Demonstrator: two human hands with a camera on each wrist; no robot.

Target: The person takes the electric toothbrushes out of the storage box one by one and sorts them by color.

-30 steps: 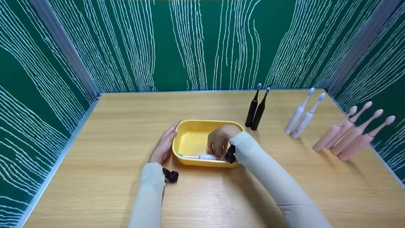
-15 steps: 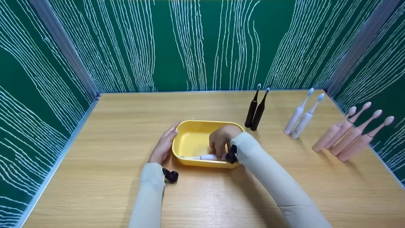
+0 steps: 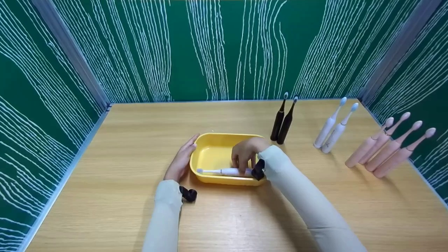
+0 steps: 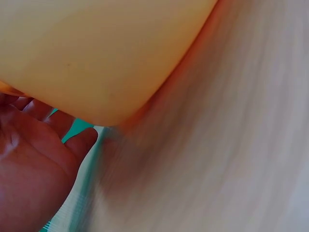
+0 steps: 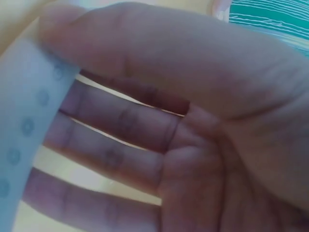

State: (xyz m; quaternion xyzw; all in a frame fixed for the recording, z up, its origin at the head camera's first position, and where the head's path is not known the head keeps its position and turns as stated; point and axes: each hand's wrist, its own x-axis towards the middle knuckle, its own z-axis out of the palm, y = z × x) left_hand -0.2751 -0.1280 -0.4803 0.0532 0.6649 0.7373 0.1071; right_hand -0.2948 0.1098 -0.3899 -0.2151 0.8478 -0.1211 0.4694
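A yellow plastic basin (image 3: pixel 211 154) sits on the table. My left hand (image 3: pixel 180 162) rests along its left side with the fingers fairly straight; in the left wrist view the palm (image 4: pixel 34 164) is beside the basin's outer wall (image 4: pixel 111 63). Inside the basin, my right hand (image 3: pixel 246 154) pinches a white electric toothbrush (image 3: pixel 225 171) by its handle, near the front wall, with the brush head pointing left. The right wrist view shows the thumb and fingers on the handle (image 5: pixel 26 116), which has a row of round buttons. My wrist hides the handle's end in the head view.
Two black electric toothbrushes (image 3: pixel 287 122) stand upright behind the basin's right end. Farther right stand two white ones (image 3: pixel 332 133), then several pink ones (image 3: pixel 388 150). Green walls (image 3: pixel 196 52) with white lines border the wooden table (image 3: pixel 105 182) at the back and sides.
The white electric toothbrush has risen slightly within the basin in my right hand, which has shifted a little to the right. My left hand stays at the basin's side.
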